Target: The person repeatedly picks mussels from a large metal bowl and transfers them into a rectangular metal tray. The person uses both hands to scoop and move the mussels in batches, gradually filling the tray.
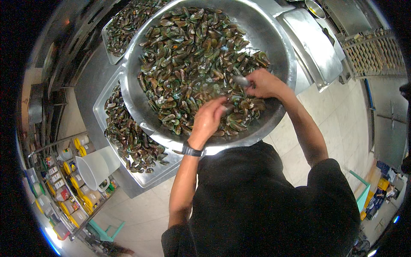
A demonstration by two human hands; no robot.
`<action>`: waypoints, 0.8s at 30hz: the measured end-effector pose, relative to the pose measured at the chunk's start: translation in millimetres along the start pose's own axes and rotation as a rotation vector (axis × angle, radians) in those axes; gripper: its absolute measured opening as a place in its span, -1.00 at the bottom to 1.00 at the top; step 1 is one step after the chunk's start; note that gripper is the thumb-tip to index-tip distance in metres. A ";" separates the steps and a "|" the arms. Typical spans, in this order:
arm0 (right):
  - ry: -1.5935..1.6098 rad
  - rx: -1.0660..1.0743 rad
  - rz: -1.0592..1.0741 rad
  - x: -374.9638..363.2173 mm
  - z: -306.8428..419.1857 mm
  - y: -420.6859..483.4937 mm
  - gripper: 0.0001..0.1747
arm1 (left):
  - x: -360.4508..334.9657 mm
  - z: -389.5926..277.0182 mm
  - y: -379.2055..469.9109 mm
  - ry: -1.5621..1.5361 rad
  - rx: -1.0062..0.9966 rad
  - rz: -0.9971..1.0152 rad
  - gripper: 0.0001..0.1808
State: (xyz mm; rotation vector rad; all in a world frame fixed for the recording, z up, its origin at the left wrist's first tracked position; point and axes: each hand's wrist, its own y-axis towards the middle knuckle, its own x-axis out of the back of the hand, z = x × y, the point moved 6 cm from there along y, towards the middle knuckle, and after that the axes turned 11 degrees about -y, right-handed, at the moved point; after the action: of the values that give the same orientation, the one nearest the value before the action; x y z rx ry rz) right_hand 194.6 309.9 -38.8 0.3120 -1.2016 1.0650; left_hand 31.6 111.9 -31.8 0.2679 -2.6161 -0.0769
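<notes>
A large round metal basin (pixel 290 61) in front of me holds a heap of green-lipped mussels (pixel 189 74). My right hand (pixel 264 84) is over the right side of the heap, its fingers closed on a small silvery utensil (pixel 241 81), too blurred to name exactly. My left hand (pixel 208 117) reaches over the near rim, fingers bent low above the mussels. Motion blur hides whether a mussel is between its fingertips. A dark wristwatch (pixel 192 149) is on my left wrist.
Mussels also lie on a metal tray (pixel 141 183) at left and a tray (pixel 104 33) at upper left. A translucent plastic pitcher (pixel 88 170) stands at the table's left edge. A shelf of yellow-lidded containers (pixel 69 189) is lower left. A metal lid (pixel 316 48) lies at right.
</notes>
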 end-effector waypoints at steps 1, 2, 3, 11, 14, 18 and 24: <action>-0.017 0.053 0.072 -6.6 8.9 -0.9 -0.73 | 5.0 10.9 -4.3 -0.171 0.128 -0.032 -0.69; -0.034 0.107 0.144 -13.6 18.1 -2.6 -0.73 | 9.2 21.6 -9.9 -0.342 0.256 -0.066 -0.67; -0.054 0.165 0.216 -19.6 27.0 -5.7 -0.72 | 13.6 29.9 -14.6 -0.513 0.384 -0.104 -0.65; 0.001 0.081 0.192 -49.0 24.0 -7.9 -0.69 | -54.8 12.5 -18.1 -0.008 0.128 0.194 -0.67; 0.100 0.133 0.200 -36.0 8.4 0.2 -0.72 | -76.4 9.8 -25.9 0.274 0.067 0.213 -0.65; 0.329 -0.096 0.172 -3.4 7.1 7.9 -0.69 | -60.1 6.3 -20.4 0.241 0.112 0.148 -0.65; -0.173 0.108 -0.058 -34.9 27.4 9.7 -0.44 | 21.8 7.2 -20.3 -0.319 0.299 -0.197 -0.54</action>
State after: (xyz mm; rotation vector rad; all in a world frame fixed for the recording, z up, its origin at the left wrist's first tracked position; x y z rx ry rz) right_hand 171.3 278.2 -61.5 0.5286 -1.2825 1.0711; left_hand 13.0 87.6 -29.7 0.6666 -2.9051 0.2247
